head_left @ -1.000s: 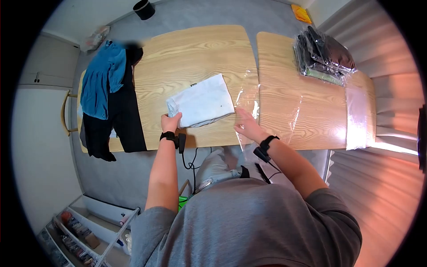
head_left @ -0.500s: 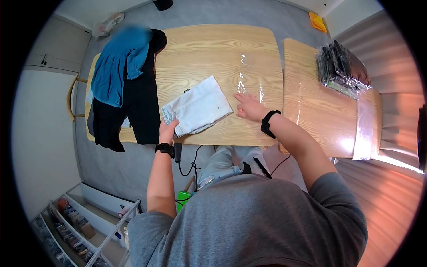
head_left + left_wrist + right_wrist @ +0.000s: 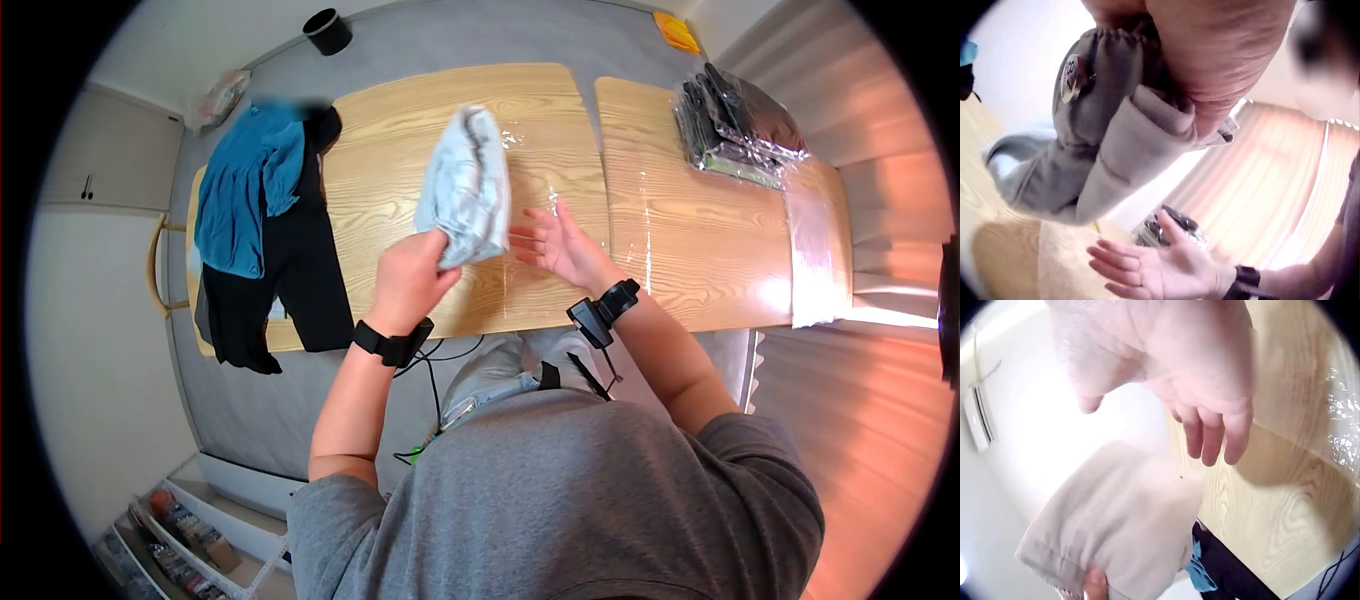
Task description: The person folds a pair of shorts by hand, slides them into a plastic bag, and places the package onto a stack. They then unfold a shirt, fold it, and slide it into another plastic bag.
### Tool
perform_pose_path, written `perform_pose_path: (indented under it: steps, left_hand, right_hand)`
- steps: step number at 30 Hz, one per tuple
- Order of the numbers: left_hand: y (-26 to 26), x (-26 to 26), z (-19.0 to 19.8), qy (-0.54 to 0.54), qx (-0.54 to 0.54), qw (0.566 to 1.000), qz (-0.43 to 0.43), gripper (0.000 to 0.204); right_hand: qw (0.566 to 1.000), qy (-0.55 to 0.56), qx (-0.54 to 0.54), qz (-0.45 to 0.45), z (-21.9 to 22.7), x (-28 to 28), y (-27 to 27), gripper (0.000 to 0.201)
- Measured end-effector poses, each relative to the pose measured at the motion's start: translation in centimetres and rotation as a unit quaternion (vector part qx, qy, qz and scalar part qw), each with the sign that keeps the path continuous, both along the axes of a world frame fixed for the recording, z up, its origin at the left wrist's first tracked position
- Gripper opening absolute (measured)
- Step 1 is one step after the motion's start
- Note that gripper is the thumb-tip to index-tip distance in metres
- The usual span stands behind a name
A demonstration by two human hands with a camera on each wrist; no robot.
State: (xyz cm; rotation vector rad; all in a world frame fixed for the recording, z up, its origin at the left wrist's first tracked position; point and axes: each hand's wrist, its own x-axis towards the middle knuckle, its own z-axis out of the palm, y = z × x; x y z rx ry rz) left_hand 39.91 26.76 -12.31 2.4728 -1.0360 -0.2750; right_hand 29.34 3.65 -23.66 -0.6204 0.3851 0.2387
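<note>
Left wrist view: left hand (image 3: 1210, 56) cropped, gripping folded garment (image 3: 1104, 137).

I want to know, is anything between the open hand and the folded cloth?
No: the right hand and folded cloth have only air between them in the head view.

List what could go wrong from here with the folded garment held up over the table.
1. The left hand grips the folded white garment by one end only, lifted above the table; the fold might sag open.
2. The right hand is open beside the garment, not touching it, so nothing supports the far end if it slips.
3. The clear plastic bag lies flat and unheld on the table; it may slide when touched.
</note>
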Motion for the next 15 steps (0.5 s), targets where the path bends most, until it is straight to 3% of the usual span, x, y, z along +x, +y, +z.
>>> perform_pose_path:
  steps: [2,4,7,8,9,12,13,15]
  left_hand:
    - [-1.9,-1.0,-1.0,-0.163,-0.153,0.960,-0.168,0.027]
    - [-2.9,-2.2,-4.6,-0.163,-0.146,0.953,-0.211,0.021]
    - [-2.8,-4.1,-13.6,-0.110,-0.004,0.934,-0.340,0.020]
    - [-2.4,-4.7,-16.0,-0.104,-0.001,0.931,-0.349,0.020]
    - [-2.0,-5.3,-17.9,-0.118,0.012,0.927,-0.356,0.019]
    - [-1.8,-5.7,-18.5,-0.101,0.033,0.927,-0.360,0.021]
    - [-1.7,-5.8,-18.1,-0.071,0.025,0.932,-0.354,0.026]
    - [-1.8,-5.5,-17.8,-0.048,0.017,0.936,-0.347,0.030]
  right_hand:
    - [0.998,-0.049,0.026,-0.019,-2.2,-1.5,-1.3,0.083]
    - [0.979,-0.053,0.130,-0.147,-3.4,-3.5,-1.7,0.090]
    - [0.941,0.045,0.181,-0.282,-6.3,-5.5,-1.1,0.090]
    - [0.934,0.050,0.177,-0.306,-7.4,-5.8,-0.7,0.088]
    - [0.931,0.044,0.186,-0.310,-10.0,-6.6,-0.3,0.072]
    - [0.947,0.077,0.104,-0.294,-11.4,-6.7,0.3,0.059]
    - [0.933,0.091,0.169,-0.305,-11.3,-7.0,0.1,0.051]
    - [0.945,0.095,0.114,-0.293,-10.9,-6.7,0.3,0.047]
